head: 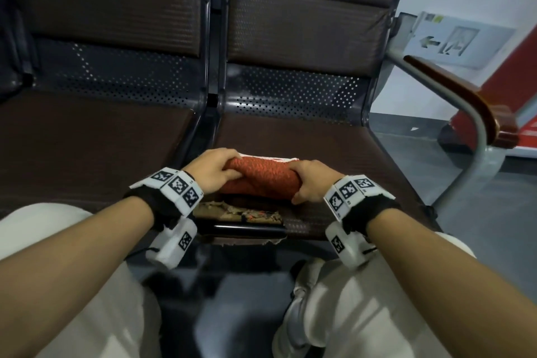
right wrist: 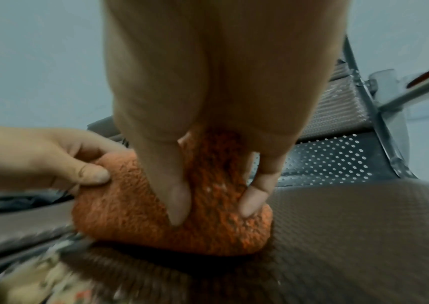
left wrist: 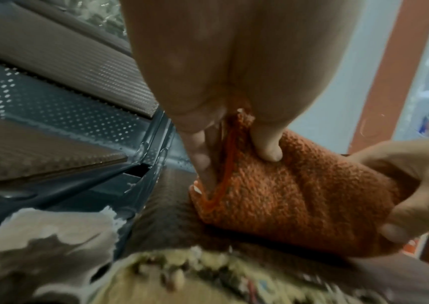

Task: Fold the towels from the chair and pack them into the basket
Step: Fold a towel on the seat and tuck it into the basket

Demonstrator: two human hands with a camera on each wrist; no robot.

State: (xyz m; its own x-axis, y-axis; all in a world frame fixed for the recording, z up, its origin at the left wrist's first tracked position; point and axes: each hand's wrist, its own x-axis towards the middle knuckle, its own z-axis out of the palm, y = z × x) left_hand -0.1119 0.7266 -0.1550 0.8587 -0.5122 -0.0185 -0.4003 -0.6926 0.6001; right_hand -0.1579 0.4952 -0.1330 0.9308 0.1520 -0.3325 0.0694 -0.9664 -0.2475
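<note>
On chair seat (head: 334, 154): orange nubby towel (head: 261, 180) rolled, left hand (head: 213, 168), right hand (head: 312, 180) gripping ends.

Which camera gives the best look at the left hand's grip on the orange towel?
The left wrist view: thumb and fingers pinch the orange towel's end. The head view shows only the back of the left hand; the right wrist view shows it sideways at the frame's edge.

Head view steeply down; wrist views close, facing, sharing orange towel (head: 261, 180).
</note>
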